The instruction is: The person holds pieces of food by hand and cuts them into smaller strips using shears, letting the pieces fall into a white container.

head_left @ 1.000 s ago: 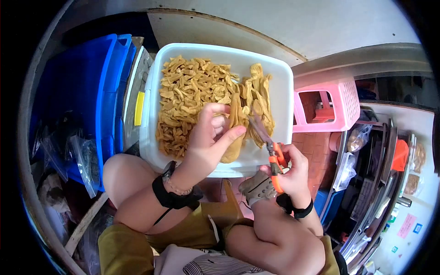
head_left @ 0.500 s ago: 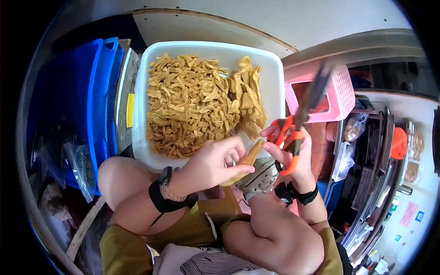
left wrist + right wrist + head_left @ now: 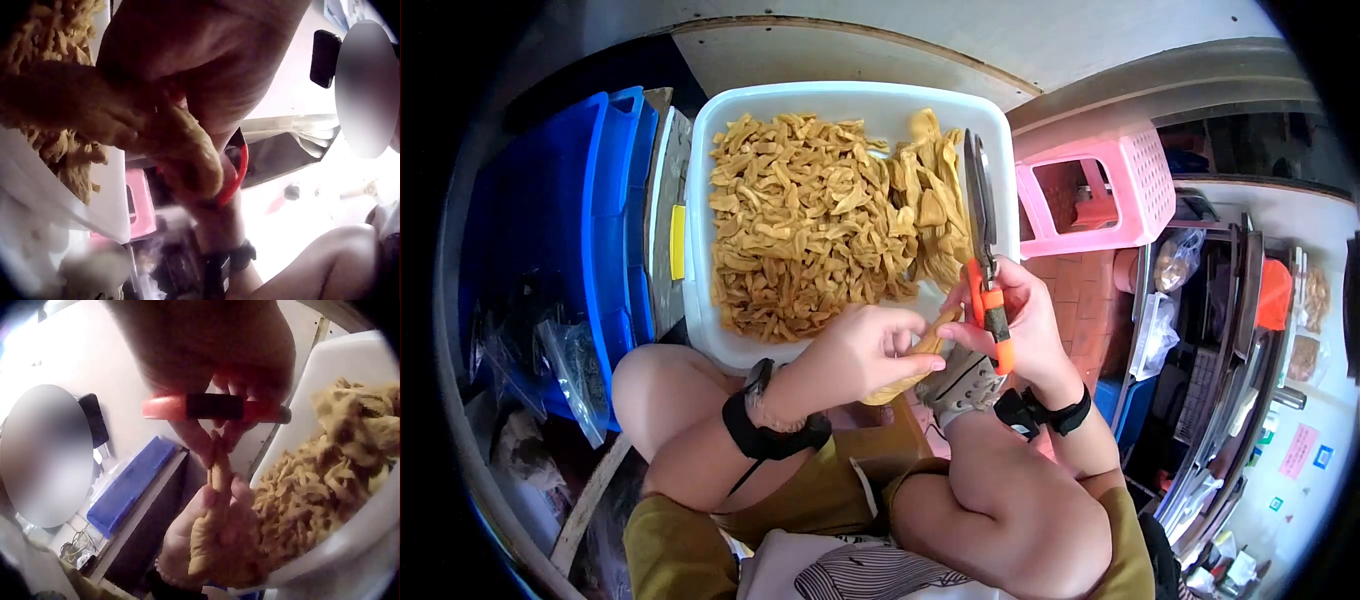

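Note:
The left hand (image 3: 855,358) grips a long, soft yellow-brown piece (image 3: 915,362) over the near rim of the white tub (image 3: 1006,130). Thumb and fingertips of the right hand (image 3: 1025,325) pinch the far end of that piece, and the same hand holds orange-handled scissors (image 3: 984,225), blades pointing away over the tub's right side. In the right wrist view the piece (image 3: 209,540) hangs between both hands, folded lengthwise. Small cut pieces (image 3: 800,220) fill the tub's left and middle; longer whole pieces (image 3: 935,200) lie at its right.
Right of the tub stands a pink stool (image 3: 1145,190). Stacked blue crates (image 3: 605,230) are at the left, with plastic bags by them. A rack (image 3: 1200,380) holding bags is at the far right. The person's knees and a shoe (image 3: 960,385) are below the tub.
The piece and both hands have moved from above the tub toward the body. The right hand now pinches the piece's end, and the scissors have swung to point away from the body.

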Action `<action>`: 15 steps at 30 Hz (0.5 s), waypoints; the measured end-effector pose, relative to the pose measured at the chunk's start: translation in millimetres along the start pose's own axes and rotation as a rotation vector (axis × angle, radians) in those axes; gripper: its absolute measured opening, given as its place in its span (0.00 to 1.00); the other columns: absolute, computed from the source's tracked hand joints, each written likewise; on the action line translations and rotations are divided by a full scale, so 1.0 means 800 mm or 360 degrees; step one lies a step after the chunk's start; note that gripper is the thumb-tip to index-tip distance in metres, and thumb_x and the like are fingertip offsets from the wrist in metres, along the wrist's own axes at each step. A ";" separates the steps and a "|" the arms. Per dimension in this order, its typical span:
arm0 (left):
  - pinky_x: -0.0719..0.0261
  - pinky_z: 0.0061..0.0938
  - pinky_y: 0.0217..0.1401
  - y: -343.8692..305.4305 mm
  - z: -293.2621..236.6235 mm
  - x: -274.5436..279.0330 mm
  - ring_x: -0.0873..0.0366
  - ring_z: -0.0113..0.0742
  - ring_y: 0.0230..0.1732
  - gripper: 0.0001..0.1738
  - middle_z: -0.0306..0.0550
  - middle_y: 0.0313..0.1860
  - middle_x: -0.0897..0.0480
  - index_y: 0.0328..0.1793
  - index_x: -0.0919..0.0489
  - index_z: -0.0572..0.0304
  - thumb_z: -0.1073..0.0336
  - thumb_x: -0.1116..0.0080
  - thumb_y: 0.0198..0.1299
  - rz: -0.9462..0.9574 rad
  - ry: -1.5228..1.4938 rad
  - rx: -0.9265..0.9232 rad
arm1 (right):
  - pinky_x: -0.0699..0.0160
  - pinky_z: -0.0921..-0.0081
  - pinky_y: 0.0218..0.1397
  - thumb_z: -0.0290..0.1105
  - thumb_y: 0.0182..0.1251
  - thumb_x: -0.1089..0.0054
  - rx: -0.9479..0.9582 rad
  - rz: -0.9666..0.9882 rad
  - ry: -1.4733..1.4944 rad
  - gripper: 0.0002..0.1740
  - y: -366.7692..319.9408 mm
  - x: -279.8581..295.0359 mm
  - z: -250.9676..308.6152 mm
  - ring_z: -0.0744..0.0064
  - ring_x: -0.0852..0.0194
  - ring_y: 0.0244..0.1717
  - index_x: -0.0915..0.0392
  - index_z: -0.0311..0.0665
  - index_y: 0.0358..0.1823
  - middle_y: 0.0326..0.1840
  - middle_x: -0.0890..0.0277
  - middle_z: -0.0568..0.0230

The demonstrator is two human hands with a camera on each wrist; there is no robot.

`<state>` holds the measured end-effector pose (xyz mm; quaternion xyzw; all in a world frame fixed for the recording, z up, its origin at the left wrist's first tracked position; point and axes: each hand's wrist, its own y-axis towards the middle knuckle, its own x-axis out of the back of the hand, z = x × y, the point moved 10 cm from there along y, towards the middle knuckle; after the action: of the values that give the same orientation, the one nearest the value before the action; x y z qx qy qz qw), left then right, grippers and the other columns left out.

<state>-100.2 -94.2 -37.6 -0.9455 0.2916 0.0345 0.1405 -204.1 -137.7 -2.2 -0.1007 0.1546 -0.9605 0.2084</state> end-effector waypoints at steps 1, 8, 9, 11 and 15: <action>0.50 0.16 0.18 0.000 -0.001 0.001 0.46 0.12 0.17 0.11 0.25 0.17 0.40 0.28 0.25 0.62 0.66 0.34 0.55 0.0002 0.0001 0.0003 | 0.28 0.84 0.42 0.20 0.45 0.25 0.0008 -0.0015 0.0050 0.21 0.001 -0.001 0.000 0.86 0.28 0.37 0.30 0.40 0.36 0.33 0.26 0.74; 0.36 0.31 0.25 -0.015 -0.057 0.012 0.32 0.37 0.23 0.12 0.42 0.22 0.30 0.31 0.25 0.61 0.63 0.34 0.50 -0.0548 0.0899 -0.0605 | 0.32 0.86 0.32 0.20 0.43 0.26 -0.0215 -0.0231 0.0176 0.19 0.000 0.012 -0.011 0.88 0.31 0.27 0.29 0.39 0.33 0.25 0.31 0.78; 0.31 0.36 0.29 -0.022 -0.071 0.008 0.27 0.45 0.28 0.13 0.45 0.26 0.27 0.32 0.25 0.60 0.61 0.35 0.49 -0.0643 0.1150 -0.0778 | 0.33 0.87 0.31 0.22 0.43 0.26 -0.0314 -0.0252 0.0279 0.18 -0.002 0.012 -0.015 0.86 0.32 0.26 0.28 0.39 0.32 0.25 0.31 0.76; 0.30 0.35 0.31 -0.025 -0.077 0.006 0.27 0.44 0.30 0.13 0.45 0.28 0.28 0.33 0.26 0.60 0.62 0.35 0.49 -0.0629 0.1234 -0.0788 | 0.33 0.86 0.31 0.23 0.43 0.26 -0.0362 -0.0269 0.0361 0.18 -0.005 0.011 -0.019 0.85 0.32 0.26 0.28 0.38 0.33 0.25 0.31 0.75; 0.29 0.35 0.34 -0.028 -0.088 0.016 0.27 0.45 0.32 0.12 0.47 0.31 0.29 0.34 0.27 0.62 0.66 0.35 0.49 -0.0770 0.0957 -0.0915 | 0.31 0.84 0.31 0.26 0.45 0.27 -0.0496 -0.0295 0.0644 0.17 -0.011 0.008 -0.018 0.81 0.30 0.27 0.28 0.37 0.34 0.27 0.30 0.72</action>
<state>-78.1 -103.5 33.9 -0.9548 0.0696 -0.1950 -0.2134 -216.8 -129.3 -12.1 0.0486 0.3290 -0.9407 0.0665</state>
